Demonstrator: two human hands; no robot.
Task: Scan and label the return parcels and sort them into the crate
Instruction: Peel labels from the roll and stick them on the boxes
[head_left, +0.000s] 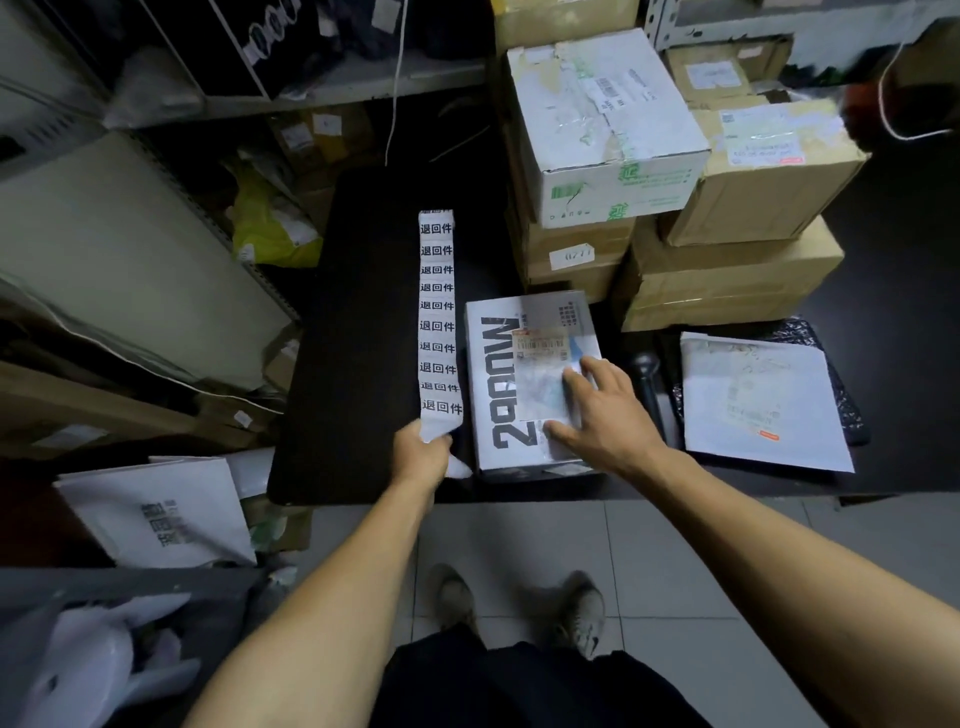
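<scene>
the left hand (422, 451) is pinching the near end of a label strip (437, 317), fingers curled round it; the strip is lying straight across the black surface (358, 332). the right hand (602, 410) is pressing spread, straight fingers on the white parcel (506, 395), which is sitting just beside the strip near the surface's front edge. stacked cartons (675, 208) are crowding the far right; a white mailer (763, 400) is lying well right of the parcel.

Label strip (438, 312) near end hidden in left hand (421, 452); parcel (519, 395) barcode too blurred to read.
</scene>
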